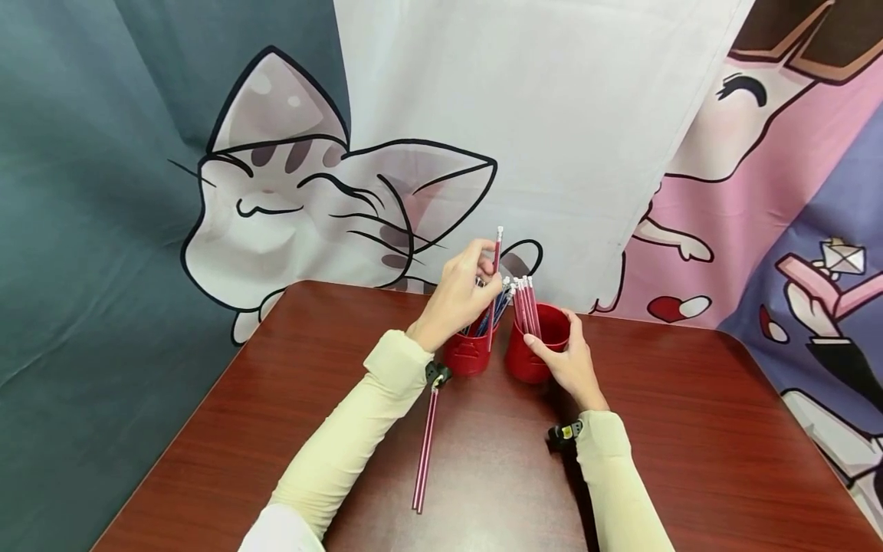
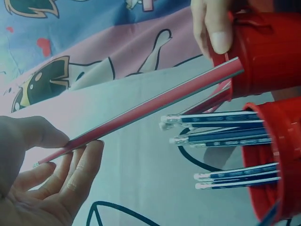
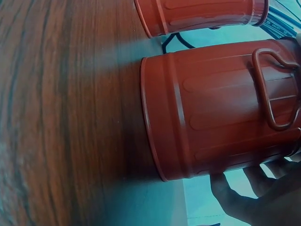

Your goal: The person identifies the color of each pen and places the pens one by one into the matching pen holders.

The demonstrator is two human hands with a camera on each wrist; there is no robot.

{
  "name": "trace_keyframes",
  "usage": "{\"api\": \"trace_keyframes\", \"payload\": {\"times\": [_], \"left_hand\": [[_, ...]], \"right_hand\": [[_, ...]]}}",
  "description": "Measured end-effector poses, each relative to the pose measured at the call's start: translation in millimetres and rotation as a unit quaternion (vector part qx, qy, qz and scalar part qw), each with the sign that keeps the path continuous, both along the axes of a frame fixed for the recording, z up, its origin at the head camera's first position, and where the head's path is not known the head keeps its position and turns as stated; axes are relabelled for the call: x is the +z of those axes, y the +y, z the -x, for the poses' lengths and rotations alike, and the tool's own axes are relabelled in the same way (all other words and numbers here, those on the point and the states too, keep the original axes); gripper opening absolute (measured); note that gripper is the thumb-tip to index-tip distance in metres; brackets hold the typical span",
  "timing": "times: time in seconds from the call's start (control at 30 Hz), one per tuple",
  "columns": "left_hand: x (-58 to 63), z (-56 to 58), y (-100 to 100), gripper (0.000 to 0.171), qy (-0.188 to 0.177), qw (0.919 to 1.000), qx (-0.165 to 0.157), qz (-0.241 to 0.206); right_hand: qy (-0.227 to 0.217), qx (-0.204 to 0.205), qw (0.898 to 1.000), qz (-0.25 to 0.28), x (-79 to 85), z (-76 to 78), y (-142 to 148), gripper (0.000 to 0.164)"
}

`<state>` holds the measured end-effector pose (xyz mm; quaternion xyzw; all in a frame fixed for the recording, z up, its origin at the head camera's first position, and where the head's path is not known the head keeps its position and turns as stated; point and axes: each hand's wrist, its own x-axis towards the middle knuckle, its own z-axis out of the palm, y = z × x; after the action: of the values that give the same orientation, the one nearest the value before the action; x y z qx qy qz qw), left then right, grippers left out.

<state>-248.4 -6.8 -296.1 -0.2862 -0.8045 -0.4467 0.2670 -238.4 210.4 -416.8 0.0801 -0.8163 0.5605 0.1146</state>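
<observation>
My left hand (image 1: 458,295) pinches a red pencil (image 1: 497,257) between thumb and fingers, its white eraser end upward. In the left wrist view the held pencil (image 2: 155,104) slants across in front of both small red buckets. Several blue pencils (image 2: 221,136) stand in the left bucket (image 1: 467,357), eraser ends up. Several red pencils (image 1: 526,307) lean together inside the right bucket (image 1: 527,363). My right hand (image 1: 572,366) holds that right bucket, thumb at the near rim and fingers around its far right side. Both buckets stand upright, side by side.
Two more red pencils (image 1: 424,452) lie side by side on the brown wooden table (image 1: 662,437), near my left forearm. Behind the table's back edge hangs a cloth (image 1: 552,100) printed with cartoon figures. Each wrist carries a small black camera (image 1: 566,434).
</observation>
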Motion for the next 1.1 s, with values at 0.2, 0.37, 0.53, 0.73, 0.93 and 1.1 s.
{"api": "trace_keyframes", "payload": {"times": [0.2,0.37,0.53,0.73,0.93,1.1], "left_hand": [[14.7,11.7,9.8,0.034,0.017,0.9998,0.000,0.003],[22.7,19.2,19.6,0.033,0.023,0.9996,-0.012,-0.013],[21.2,26.4,31.7,0.033,0.018,0.9986,-0.031,-0.038],[1.1,27.6,41.3,0.034,0.016,0.9979,-0.055,-0.030],[-24.6,24.9,44.0,0.034,0.015,0.9977,-0.064,-0.018],[-41.9,23.9,46.3,0.034,0.014,0.9973,-0.071,-0.008]], "right_hand": [[-0.007,0.005,1.000,-0.007,0.2,0.2,-2.1,0.075],[-0.004,-0.004,1.000,-0.007,0.0,0.2,-0.4,0.075],[0.003,-0.006,1.000,-0.011,0.2,-1.0,0.0,0.074],[0.009,-0.006,1.000,-0.013,-1.2,0.5,-1.1,0.073],[0.007,-0.008,1.000,-0.005,-1.1,1.0,-1.1,0.073],[0.003,-0.008,1.000,-0.007,-1.1,0.3,-0.9,0.074]]}}
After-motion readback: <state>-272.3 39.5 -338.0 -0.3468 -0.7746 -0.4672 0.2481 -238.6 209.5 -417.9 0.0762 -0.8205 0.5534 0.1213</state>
